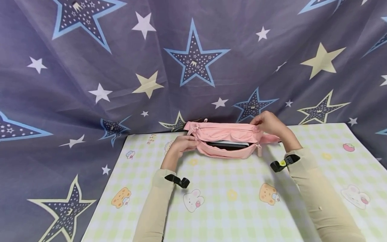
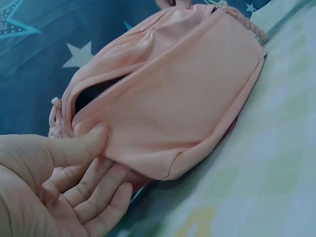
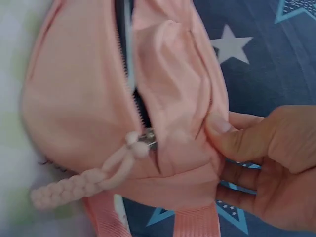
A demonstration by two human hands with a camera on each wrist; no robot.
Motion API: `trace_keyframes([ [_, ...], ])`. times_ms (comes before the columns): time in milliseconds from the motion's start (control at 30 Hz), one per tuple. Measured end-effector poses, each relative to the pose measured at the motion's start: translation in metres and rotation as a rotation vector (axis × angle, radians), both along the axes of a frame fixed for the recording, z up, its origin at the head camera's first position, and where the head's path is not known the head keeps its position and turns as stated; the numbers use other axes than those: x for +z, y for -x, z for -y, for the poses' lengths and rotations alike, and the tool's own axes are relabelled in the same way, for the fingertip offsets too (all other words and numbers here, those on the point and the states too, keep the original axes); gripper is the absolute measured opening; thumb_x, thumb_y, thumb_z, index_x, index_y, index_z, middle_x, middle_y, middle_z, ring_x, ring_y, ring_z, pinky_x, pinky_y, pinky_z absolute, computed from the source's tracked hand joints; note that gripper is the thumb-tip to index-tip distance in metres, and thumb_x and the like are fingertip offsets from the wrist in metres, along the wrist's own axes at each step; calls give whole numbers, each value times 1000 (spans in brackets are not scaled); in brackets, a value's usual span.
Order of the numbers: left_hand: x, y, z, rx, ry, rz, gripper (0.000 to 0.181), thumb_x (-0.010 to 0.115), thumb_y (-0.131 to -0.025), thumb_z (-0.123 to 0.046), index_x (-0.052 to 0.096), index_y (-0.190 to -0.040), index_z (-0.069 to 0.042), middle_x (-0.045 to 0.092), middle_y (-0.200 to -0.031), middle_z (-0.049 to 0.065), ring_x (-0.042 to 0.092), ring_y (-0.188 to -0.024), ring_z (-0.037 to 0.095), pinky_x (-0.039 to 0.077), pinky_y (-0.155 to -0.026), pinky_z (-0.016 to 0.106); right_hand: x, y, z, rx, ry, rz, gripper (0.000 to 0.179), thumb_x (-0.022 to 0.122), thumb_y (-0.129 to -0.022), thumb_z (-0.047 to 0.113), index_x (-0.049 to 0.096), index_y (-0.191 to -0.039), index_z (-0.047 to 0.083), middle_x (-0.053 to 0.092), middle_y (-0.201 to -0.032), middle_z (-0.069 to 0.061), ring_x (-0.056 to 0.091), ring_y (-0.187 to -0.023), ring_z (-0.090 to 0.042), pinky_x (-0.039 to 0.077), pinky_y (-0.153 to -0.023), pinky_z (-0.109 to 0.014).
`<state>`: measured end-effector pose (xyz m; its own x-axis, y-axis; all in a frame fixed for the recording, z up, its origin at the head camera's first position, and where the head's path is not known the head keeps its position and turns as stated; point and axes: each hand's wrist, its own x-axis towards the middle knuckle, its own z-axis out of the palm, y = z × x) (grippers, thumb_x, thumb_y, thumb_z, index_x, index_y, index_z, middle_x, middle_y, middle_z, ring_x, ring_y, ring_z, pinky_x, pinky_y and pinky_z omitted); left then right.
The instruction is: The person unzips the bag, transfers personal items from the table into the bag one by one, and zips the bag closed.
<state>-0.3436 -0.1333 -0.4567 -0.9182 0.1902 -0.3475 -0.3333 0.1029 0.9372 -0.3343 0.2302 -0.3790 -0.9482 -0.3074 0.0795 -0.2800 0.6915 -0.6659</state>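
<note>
A pink waist bag (image 1: pixel 230 153) stands at the table's back edge with its front zip pocket gaping. Inside the pocket lies a flat dark object with a pale layer (image 1: pixel 228 145); its kind is hidden by the fabric. My left hand (image 1: pixel 182 144) pinches the bag's left lower end between thumb and fingers, as the left wrist view confirms. At the upper right corner, my right hand (image 1: pixel 270 123) grips the fabric, thumb in front. A braided zip pull (image 3: pixel 79 185) hangs from the slider at the right end of the zipper. Pink webbing straps (image 3: pixel 197 222) come off that end.
The table (image 1: pixel 229 215) wears a green-and-white checked cover printed with bears and rabbits. Right behind the bag hangs a dark curtain (image 1: pixel 217 101) with stars. Black wrist cameras (image 1: pixel 178 180) are strapped over both sleeves.
</note>
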Motion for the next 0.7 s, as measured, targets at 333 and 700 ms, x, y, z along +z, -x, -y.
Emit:
trace_keyframes([
  [333,22,8,-4,142,0,-7,45,72,-94,-30,67,-128,-1,76,-94,0,72,-84,7,60,-90,29,7,-7,-11,2,-29,68,13,76,-89,0,77,-101,-4,76,-94,-18,65,-80,-19,52,-70,-22],
  [700,34,9,-19,158,152,-91,27,80,-87,-19,73,-101,2,66,-68,-5,65,-68,8,57,-100,48,-5,-11,-12,-31,20,55,37,87,-81,12,70,-111,-2,73,-107,-20,67,-97,-28,54,-85,-31],
])
